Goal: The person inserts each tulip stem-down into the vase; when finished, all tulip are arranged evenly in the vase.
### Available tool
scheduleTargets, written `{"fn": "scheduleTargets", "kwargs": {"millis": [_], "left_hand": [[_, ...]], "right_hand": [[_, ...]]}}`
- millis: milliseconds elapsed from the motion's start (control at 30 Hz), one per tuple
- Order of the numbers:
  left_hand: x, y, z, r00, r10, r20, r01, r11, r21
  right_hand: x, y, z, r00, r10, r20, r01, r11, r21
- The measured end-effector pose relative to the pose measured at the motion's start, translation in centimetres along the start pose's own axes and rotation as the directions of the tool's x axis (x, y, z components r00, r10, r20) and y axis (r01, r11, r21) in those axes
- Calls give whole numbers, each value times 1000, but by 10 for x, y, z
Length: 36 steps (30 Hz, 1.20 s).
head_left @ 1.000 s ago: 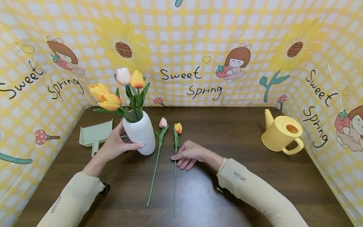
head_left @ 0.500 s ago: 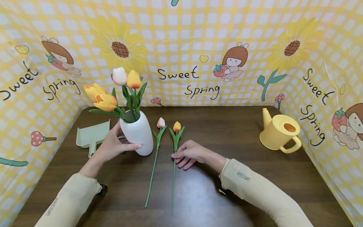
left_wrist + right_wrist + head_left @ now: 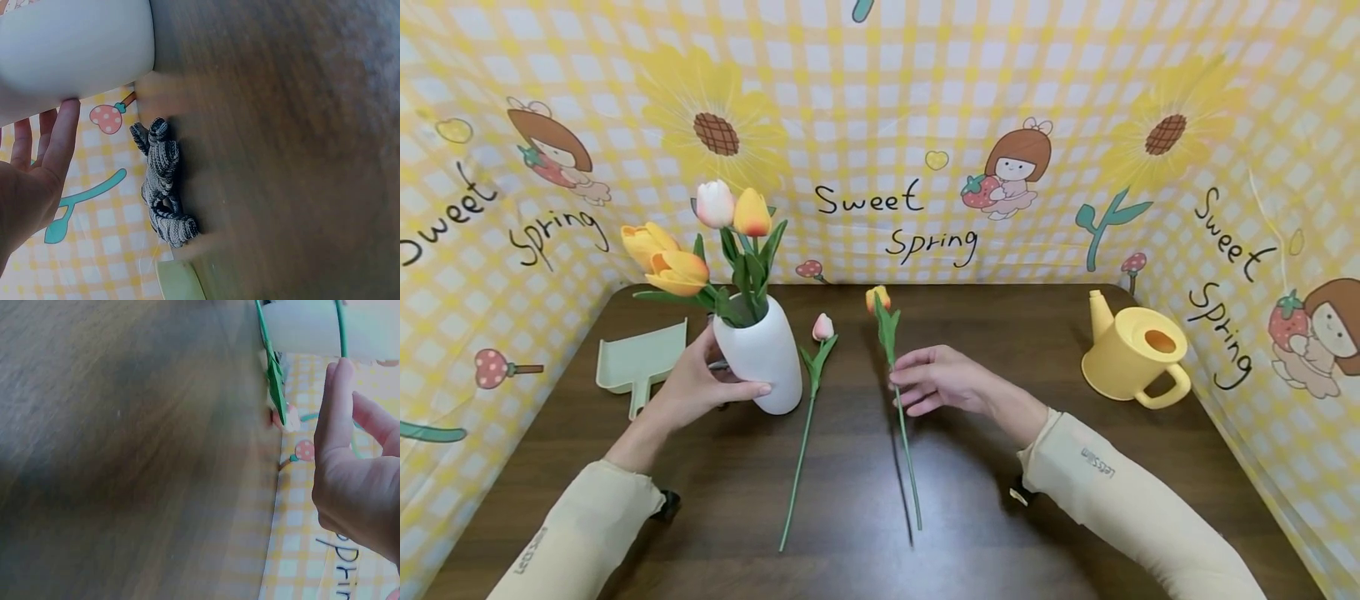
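A white vase (image 3: 767, 358) stands upright at left of centre, filled with several yellow, orange and white tulips (image 3: 677, 271). My left hand (image 3: 696, 379) grips its side, thumb across the front and fingers behind; in the left wrist view its fingers (image 3: 65, 134) touch the white wall. My right hand (image 3: 943, 379) pinches the green stem of a yellow-orange tulip (image 3: 886, 329) below the leaves. This tulip slants over the table, its stem end raised above its shadow. Between vase and right hand lies a pink tulip (image 3: 823, 327), its stem pointing toward me.
Left of the vase lies a pale green dustpan (image 3: 643, 358). A crumpled grey knitted item (image 3: 162, 169) lies behind it near the table's edge in the left wrist view. At the far right stands a yellow watering can (image 3: 1131, 358). Checked cloth walls (image 3: 850, 125) surround the dark table (image 3: 1000, 542).
My right hand has lifted the yellow-orange tulip off the table and moved it right and farther back. The left hand keeps its grip on the vase. The view has shifted slightly.
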<state>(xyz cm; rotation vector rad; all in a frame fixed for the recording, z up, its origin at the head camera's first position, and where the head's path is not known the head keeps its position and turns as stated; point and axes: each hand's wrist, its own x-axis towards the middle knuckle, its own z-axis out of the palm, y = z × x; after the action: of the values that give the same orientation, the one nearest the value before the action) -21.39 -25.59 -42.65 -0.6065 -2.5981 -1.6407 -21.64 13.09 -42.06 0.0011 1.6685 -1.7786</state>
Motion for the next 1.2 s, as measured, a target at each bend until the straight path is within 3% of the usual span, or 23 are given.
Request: {"fn": "scheduleTargets", "kwargs": {"millis": [167, 400, 700, 1033, 1200], "left_hand": [[-1, 0, -1, 1000, 20, -2, -20, 1000, 3], [-4, 1, 0, 1000, 27, 13, -27, 1000, -8], [-5, 0, -2, 999, 37, 8, -36, 999, -20], [-5, -1, 0, 1000, 24, 5, -24, 999, -37], [-3, -1, -1, 999, 34, 13, -33, 999, -39]], "right_hand": [[-12, -5, -11, 998, -61, 23, 56, 987, 150], [-38, -12, -19, 981, -171, 94, 135, 943, 306], [-51, -16, -20, 952, -282, 120, 218, 898, 382], [-56, -23, -12, 890, -434, 141, 331, 826, 457], [-54, -31, -4, 863, -496, 97, 396, 782, 482]]}}
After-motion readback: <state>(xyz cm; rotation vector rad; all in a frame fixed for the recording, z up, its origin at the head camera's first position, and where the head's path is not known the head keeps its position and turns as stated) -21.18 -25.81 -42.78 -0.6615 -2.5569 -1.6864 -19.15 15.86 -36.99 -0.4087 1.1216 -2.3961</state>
